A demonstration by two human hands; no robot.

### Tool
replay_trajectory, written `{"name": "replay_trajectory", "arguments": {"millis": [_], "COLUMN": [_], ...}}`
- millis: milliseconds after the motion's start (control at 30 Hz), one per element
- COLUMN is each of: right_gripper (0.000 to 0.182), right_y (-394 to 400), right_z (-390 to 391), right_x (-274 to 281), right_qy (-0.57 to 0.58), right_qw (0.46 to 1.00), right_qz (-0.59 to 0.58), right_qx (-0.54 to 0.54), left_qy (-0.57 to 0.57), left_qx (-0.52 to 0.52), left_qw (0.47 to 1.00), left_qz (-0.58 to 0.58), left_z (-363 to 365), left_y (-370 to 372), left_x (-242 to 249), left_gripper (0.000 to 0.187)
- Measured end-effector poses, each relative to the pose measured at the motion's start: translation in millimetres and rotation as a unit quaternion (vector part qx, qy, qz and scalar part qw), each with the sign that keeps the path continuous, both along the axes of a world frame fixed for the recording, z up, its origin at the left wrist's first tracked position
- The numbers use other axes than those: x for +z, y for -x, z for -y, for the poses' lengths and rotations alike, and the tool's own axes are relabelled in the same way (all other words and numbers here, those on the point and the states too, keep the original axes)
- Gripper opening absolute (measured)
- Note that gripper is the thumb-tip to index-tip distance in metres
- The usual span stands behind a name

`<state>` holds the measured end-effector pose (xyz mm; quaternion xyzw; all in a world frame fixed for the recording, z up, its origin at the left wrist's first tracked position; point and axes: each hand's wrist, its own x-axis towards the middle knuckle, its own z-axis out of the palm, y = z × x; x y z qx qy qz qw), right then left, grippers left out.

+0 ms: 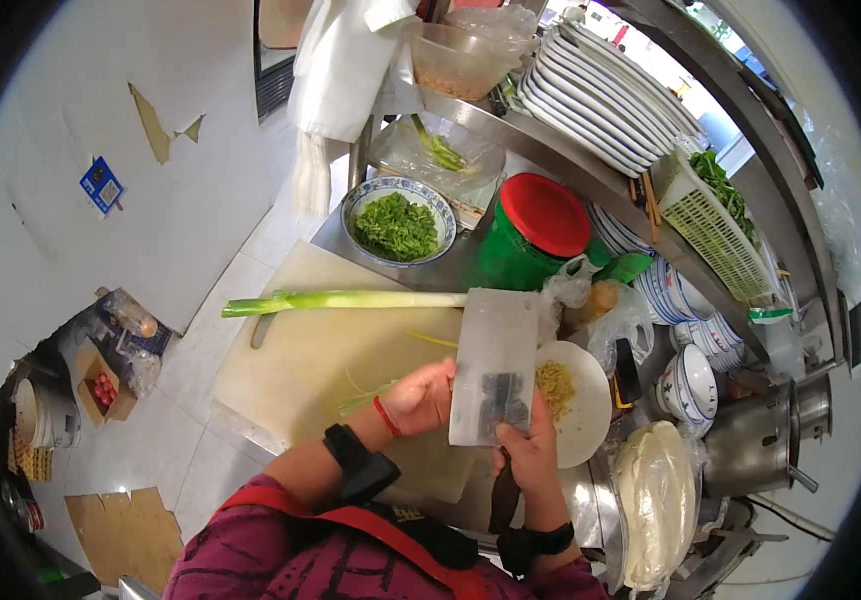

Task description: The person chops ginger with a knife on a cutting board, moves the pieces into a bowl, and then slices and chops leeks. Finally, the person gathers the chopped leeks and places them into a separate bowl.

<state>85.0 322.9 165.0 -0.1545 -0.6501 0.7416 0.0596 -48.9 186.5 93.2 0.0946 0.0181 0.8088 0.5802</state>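
My right hand [532, 448] grips a wide cleaver [496, 335] where the blade meets its dark handle, thumb against the blade's face. The blade is raised above the right side of the pale cutting board [315, 365]. My left hand [417, 398] is at the blade's left edge, fingers reaching partly behind it, so their tips are hidden. A long green onion [350, 300] lies across the board's far part, its white end reaching the blade. A few thin green scraps [365, 398] lie near my left hand. Right of the cleaver is a white plate [590, 420] with chopped yellowish bits.
Behind the board stand a patterned bowl [397, 222] of chopped greens and a green tub with a red lid [545, 215]. A shelf above carries stacked white plates [605, 100] and a basket [705, 230] of greens. Bagged dough [653, 500] and metal pots [750, 440] are at right.
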Motion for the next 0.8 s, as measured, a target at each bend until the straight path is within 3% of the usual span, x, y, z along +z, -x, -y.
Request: {"name": "replay_trajectory", "arguments": {"millis": [67, 100, 267, 300, 333, 367, 400, 433, 467, 500, 533, 600, 667, 733, 800], "right_gripper": [0.067, 0.063, 0.063, 0.064, 0.064, 0.064, 0.064, 0.064, 0.065, 0.066, 0.066, 0.069, 0.07, 0.069, 0.068], "right_y": [-1, -4, -32, -39, -45, -51, -56, -60, -62, -64, -61, -53, -52, -52, -56], "right_z": [0, 0, -25, -27, -28, -30, -31, -31, -31, -29, -21, -5, -6, -5, -8], "right_x": [-8, -4, -11, -10, -12, -15, -18, -24, -33, -38, -31, -13, -33, -42, -43], "right_qy": [-0.014, -0.017, -0.04, -0.052, -0.051, -0.123, -0.194, -0.192, -0.379, -0.551, -0.549, -0.474, -0.478, -0.463, -0.451], "right_qw": [1.0, 0.999, 0.995, 0.991, 0.99, 0.98, 0.963, 0.962, 0.917, 0.833, 0.834, 0.838, 0.837, 0.858, 0.872], "right_qz": [-0.011, 0.002, 0.04, 0.059, 0.059, 0.104, 0.149, 0.149, 0.092, 0.034, 0.039, 0.267, 0.265, 0.222, 0.188], "right_qx": [-0.008, -0.028, -0.079, -0.112, -0.116, -0.116, -0.116, -0.122, -0.085, -0.043, -0.046, 0.03, 0.034, 0.0, -0.021], "left_qy": [0.141, 0.194, 0.328, 0.392, 0.421, 0.418, 0.386, 0.345, 0.34, 0.355, 0.369, 0.374, 0.383, 0.424, 0.448], "left_qx": [0.028, 0.042, 0.096, 0.163, 0.218, 0.215, 0.238, 0.257, 0.254, 0.206, 0.156, 0.132, 0.115, 0.202, 0.199], "left_qw": [0.981, 0.971, 0.901, 0.753, 0.542, 0.543, 0.439, 0.327, 0.328, 0.322, 0.314, 0.299, 0.278, 0.325, 0.321], "left_qz": [-0.133, -0.131, -0.268, -0.502, -0.694, -0.696, -0.776, -0.841, -0.844, -0.853, -0.861, -0.868, -0.873, -0.821, -0.81], "left_z": [-2, -5, 6, 3, -1, -5, -10, -13, -16, -17, -16, -4, 7, 17, 9], "left_y": [-8, -8, 39, 55, 65, 72, 77, 80, 80, 78, 73, 62, 54, 45, 38], "left_x": [9, 2, -27, -35, -43, -52, -55, -59, -63, -61, -59, -55, -58, -60, -48], "left_gripper": [0.034, 0.023, 0.02, 0.021, 0.022, 0.022, 0.023, 0.024, 0.024, 0.024, 0.024, 0.023, 0.023, 0.023, 0.025]}}
